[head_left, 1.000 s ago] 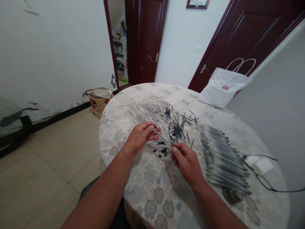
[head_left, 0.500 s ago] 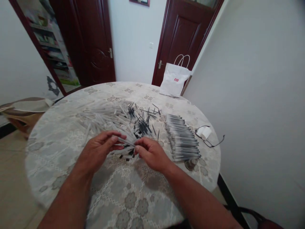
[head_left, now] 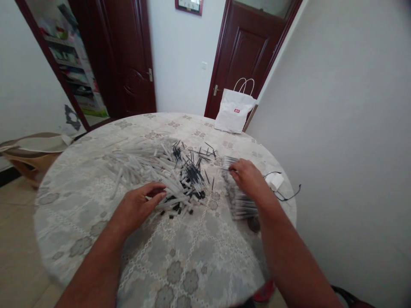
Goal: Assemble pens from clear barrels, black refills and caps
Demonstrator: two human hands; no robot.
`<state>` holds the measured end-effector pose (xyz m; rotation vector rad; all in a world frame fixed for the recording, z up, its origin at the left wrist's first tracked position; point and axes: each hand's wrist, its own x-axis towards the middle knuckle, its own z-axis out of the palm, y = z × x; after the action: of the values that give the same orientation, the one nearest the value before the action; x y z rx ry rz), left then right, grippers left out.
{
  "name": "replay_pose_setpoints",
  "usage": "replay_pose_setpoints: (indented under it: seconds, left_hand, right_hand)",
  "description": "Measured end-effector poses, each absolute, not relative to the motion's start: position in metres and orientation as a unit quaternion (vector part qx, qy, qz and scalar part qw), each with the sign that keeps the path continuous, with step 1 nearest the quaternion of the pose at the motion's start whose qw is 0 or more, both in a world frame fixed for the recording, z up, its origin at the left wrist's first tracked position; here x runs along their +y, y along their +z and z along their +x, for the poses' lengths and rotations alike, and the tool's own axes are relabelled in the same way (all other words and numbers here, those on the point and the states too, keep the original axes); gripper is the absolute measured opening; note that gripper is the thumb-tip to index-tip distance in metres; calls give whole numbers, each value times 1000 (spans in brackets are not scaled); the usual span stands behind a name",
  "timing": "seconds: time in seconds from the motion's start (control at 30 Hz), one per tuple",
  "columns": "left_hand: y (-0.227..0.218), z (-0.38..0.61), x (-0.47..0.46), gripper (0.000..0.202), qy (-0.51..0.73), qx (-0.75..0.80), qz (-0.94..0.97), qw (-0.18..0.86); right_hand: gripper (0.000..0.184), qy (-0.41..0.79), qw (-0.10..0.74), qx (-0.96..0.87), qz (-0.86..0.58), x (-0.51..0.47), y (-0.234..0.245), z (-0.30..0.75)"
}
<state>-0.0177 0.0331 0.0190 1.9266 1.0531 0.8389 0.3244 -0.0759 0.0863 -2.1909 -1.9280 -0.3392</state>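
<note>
Our right fingers [head_left: 234, 167] are pinched on a slim rod [head_left: 222, 168], its free end pointing to nine o'clock. Beneath them lies a row of pen-like sticks [head_left: 244, 208], running toward six o'clock; a brushing knuckle could set it sliding. Between eight and nine o'clock, our left fingers [head_left: 156, 186] hang parted at a heap of white tubes [head_left: 141, 163]; a low wrist might scatter it. Loose black rods [head_left: 194, 174] at nine o'clock could roll if nudged. At four o'clock, our forearm could catch the eyeglasses [head_left: 287, 199].

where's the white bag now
The white bag stands at the far edge of the table, right of centre in the head view, beyond the right hand with a red door behind.
</note>
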Motion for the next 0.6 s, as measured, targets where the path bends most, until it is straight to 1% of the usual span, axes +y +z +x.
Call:
replay_pose_setpoints:
  seconds: [0.07,0.17,0.37,0.5,0.6]
  left_hand:
    - [11,-21,37,29,325,410,783,336]
    - [3,-24,40,30,294,399,816,297]
    - [-3,-30,42,36,197,396,859,258]
    - [-6,-32,44,37,179,385,873,238]
    - [-5,-32,42,33,177,372,882,227]
  right_hand:
    - [24,-101,20,-617,-780,-64,85,355]
    - [25,-87,-16,-597,-797,-49,76,387]
    - [29,-64,-56,-588,-804,-30,60,405]
    - [35,-60,-71,-583,-807,-26,60,406]
    - [35,-65,-73,-583,-807,-30,67,399]
